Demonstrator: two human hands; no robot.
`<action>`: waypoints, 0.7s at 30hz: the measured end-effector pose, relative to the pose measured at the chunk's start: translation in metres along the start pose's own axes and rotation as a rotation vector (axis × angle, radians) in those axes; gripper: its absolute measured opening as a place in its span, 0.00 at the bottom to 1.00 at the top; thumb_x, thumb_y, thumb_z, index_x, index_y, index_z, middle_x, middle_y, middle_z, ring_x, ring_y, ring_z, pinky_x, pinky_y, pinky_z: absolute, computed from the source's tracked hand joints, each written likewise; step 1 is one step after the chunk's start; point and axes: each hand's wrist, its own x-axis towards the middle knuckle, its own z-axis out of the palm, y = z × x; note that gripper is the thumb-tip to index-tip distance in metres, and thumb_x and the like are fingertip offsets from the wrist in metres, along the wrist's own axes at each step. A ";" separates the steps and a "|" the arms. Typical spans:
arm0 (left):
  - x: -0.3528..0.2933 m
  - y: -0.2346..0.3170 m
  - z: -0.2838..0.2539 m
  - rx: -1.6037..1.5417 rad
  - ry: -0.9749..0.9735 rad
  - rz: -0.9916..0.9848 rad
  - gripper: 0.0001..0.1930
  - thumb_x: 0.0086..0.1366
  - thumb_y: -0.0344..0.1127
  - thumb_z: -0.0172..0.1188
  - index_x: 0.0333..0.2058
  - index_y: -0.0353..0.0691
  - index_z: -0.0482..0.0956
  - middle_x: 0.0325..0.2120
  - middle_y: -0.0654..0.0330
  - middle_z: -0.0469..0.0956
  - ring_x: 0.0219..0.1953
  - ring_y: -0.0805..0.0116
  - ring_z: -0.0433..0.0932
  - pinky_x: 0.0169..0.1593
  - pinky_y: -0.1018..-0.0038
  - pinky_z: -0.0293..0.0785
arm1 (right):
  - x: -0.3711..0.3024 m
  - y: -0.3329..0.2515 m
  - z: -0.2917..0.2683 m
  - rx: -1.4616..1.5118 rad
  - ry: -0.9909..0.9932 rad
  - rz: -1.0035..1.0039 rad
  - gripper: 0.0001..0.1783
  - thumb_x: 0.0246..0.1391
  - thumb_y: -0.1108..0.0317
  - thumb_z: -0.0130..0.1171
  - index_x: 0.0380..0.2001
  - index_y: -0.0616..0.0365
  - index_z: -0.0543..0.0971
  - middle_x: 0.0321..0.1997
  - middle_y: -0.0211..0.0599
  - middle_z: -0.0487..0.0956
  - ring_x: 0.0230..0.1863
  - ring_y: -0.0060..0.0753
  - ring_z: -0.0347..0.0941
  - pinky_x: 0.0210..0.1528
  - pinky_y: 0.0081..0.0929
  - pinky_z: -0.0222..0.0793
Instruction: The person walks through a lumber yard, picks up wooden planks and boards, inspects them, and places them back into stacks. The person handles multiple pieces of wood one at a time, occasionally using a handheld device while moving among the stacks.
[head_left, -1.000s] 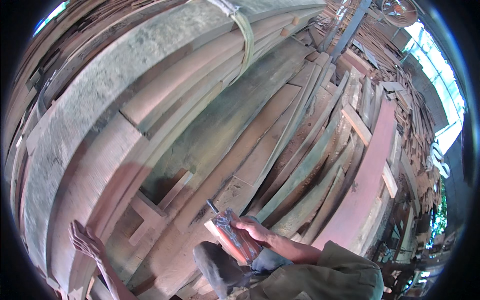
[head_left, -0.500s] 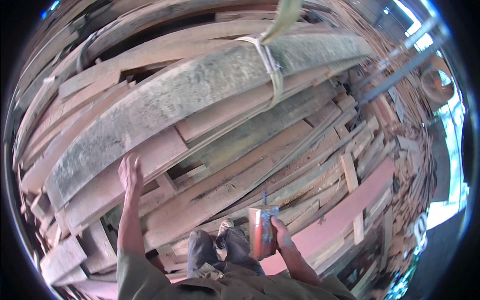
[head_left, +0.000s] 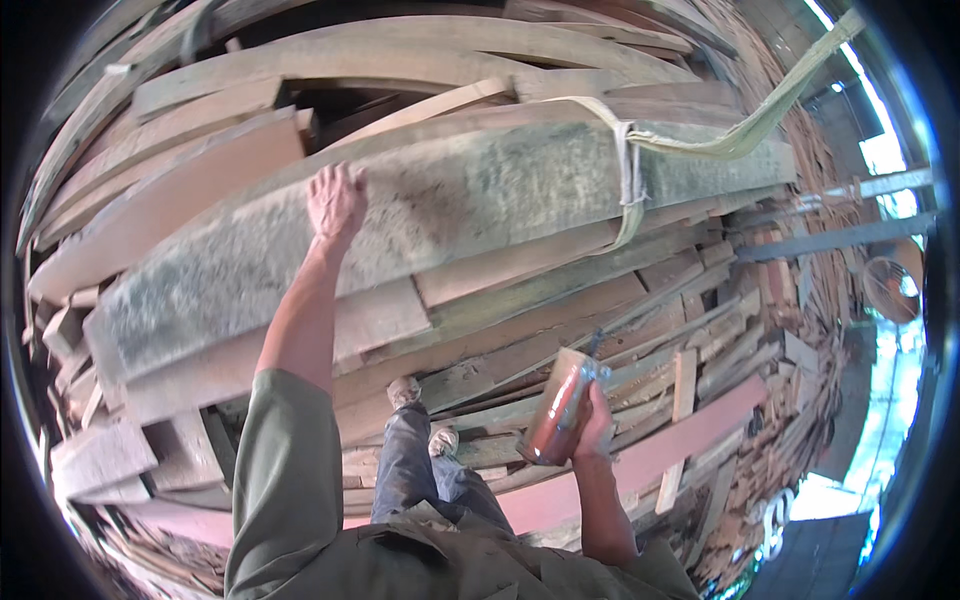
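Observation:
A long, mottled grey plank (head_left: 470, 200) lies slantwise across the timber stack. My left hand (head_left: 337, 208) rests on it near the upper edge, fingers slightly bent and a little apart. Low on the right, my right hand (head_left: 594, 425) wraps round a tilted, see-through container (head_left: 560, 410) with reddish-brown contents. A thin dark stick (head_left: 597, 342) pokes out of its top; its lower end is hidden. Round the plank's right part runs a pale strap (head_left: 629, 170), with a slack length (head_left: 750, 138) rising to the upper right.
Loose boards and offcuts (head_left: 520, 345) lie under and around my feet (head_left: 404, 391). A reddish board (head_left: 640, 455) crosses the front right. Metal bars (head_left: 840, 238) jut in at the right, beside a round, open-ended object (head_left: 892, 288).
My left hand has moved up and right from the plank's lower edge to near its upper edge. The container has shifted up and right, tilting more. My feet have moved and the view has turned.

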 end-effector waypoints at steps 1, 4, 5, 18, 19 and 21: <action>0.014 -0.002 0.012 0.025 -0.022 -0.016 0.21 0.65 0.49 0.45 0.41 0.36 0.73 0.41 0.51 0.73 0.46 0.54 0.70 0.50 0.61 0.62 | 0.014 -0.007 0.019 0.031 0.041 0.017 0.26 0.60 0.52 0.43 0.54 0.59 0.67 0.52 0.36 0.71 0.54 0.34 0.66 0.57 0.33 0.60; 0.040 -0.009 0.043 0.029 -0.053 -0.019 0.20 0.65 0.49 0.45 0.39 0.36 0.74 0.40 0.51 0.73 0.46 0.56 0.70 0.50 0.61 0.62 | 0.051 -0.020 0.065 0.113 -0.029 -0.011 0.26 0.59 0.52 0.45 0.53 0.59 0.68 0.49 0.37 0.74 0.52 0.35 0.68 0.56 0.33 0.61; 0.043 -0.010 0.051 0.014 -0.044 -0.009 0.20 0.65 0.49 0.45 0.39 0.36 0.74 0.40 0.52 0.73 0.46 0.56 0.70 0.50 0.62 0.62 | 0.061 -0.023 0.074 0.092 -0.036 -0.011 0.25 0.59 0.52 0.45 0.52 0.59 0.69 0.49 0.37 0.74 0.52 0.35 0.68 0.57 0.33 0.60; 0.048 -0.001 0.046 -0.009 -0.117 -0.026 0.17 0.68 0.44 0.41 0.43 0.42 0.75 0.45 0.58 0.75 0.52 0.59 0.70 0.54 0.62 0.60 | 0.113 0.017 0.093 0.173 -0.426 0.231 0.19 0.61 0.60 0.46 0.49 0.59 0.71 0.43 0.29 0.76 0.45 0.21 0.71 0.48 0.24 0.66; 0.048 -0.001 0.047 0.064 -0.154 -0.027 0.18 0.69 0.45 0.38 0.43 0.42 0.75 0.44 0.58 0.76 0.51 0.58 0.70 0.53 0.63 0.61 | 0.098 0.019 0.081 0.120 -0.362 0.265 0.19 0.60 0.60 0.47 0.50 0.59 0.71 0.43 0.30 0.76 0.45 0.21 0.71 0.48 0.24 0.67; 0.046 -0.001 0.050 0.048 -0.156 -0.014 0.21 0.70 0.46 0.35 0.46 0.42 0.74 0.47 0.59 0.75 0.52 0.58 0.70 0.55 0.64 0.61 | 0.084 0.018 0.058 0.073 -0.304 0.295 0.19 0.59 0.59 0.48 0.50 0.59 0.71 0.44 0.31 0.76 0.44 0.23 0.71 0.48 0.24 0.67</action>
